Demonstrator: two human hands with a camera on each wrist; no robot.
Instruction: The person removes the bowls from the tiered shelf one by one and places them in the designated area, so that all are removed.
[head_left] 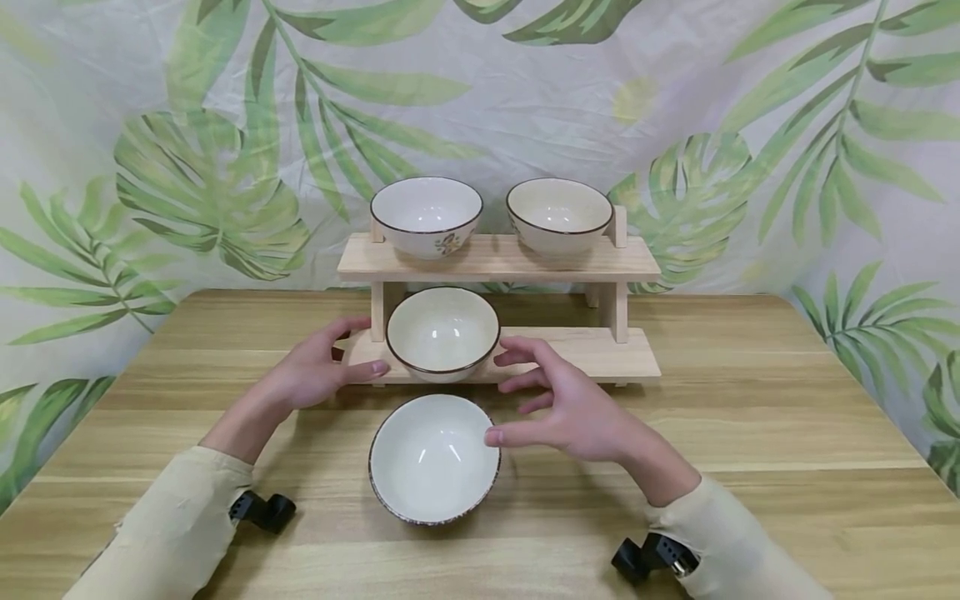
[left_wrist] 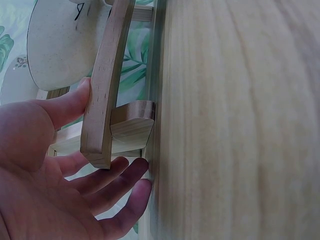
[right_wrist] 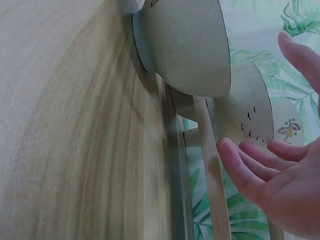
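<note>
A two-tier wooden rack (head_left: 630, 354) carries a cream bowl with a brown rim (head_left: 442, 329) at the left of its lower shelf. My left hand (head_left: 315, 367) holds the lower shelf's left end; in the left wrist view its thumb lies on top of the board (left_wrist: 102, 100) and its fingers reach beneath. A white bowl with a dark rim (head_left: 433, 458) stands on the table in front of the rack. My right hand (head_left: 577, 408) hovers with spread fingers to the right of these two bowls, its thumb over the front bowl's rim in the head view; contact cannot be told.
On the upper shelf stand a white bowl with a plant motif (head_left: 427, 217) at left and a cream bowl (head_left: 561, 218) at right. The wood-grain table (head_left: 765, 433) reaches back to a leaf-patterned cloth (head_left: 547, 92). Each sleeve has a black wrist camera.
</note>
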